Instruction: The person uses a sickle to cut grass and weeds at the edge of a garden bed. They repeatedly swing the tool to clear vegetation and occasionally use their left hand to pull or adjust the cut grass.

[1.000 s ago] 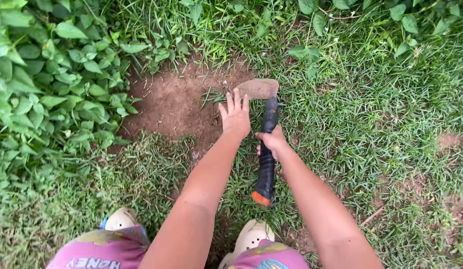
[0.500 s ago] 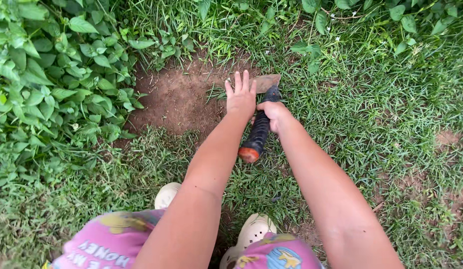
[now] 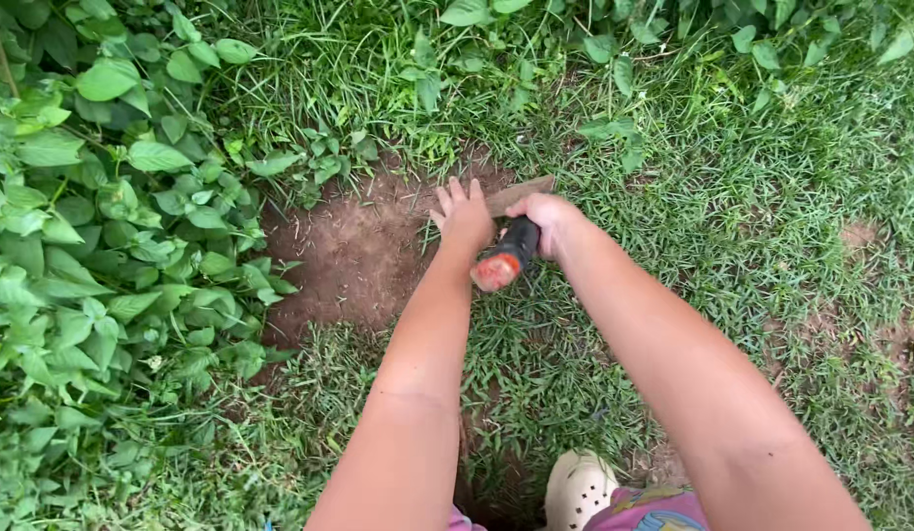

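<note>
Just beside the right hand's fingers [image 3: 535, 208], the tool handle [image 3: 516, 244] is showing black, its butt end [image 3: 495, 270] glowing orange-red. Beyond the fingertips of the left hand [image 3: 464, 218], the blade [image 3: 521, 192] is looking dull brown, like the reddish-brown bare soil [image 3: 349, 251]. Grass [image 3: 732, 197] is showing bright green, a cream shoe [image 3: 578, 489] and pink patterned cloth [image 3: 648, 509] peeking below.

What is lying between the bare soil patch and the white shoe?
In the head view, a stretch of grass lies between the soil patch and the shoe; the left forearm crosses above it.
</note>
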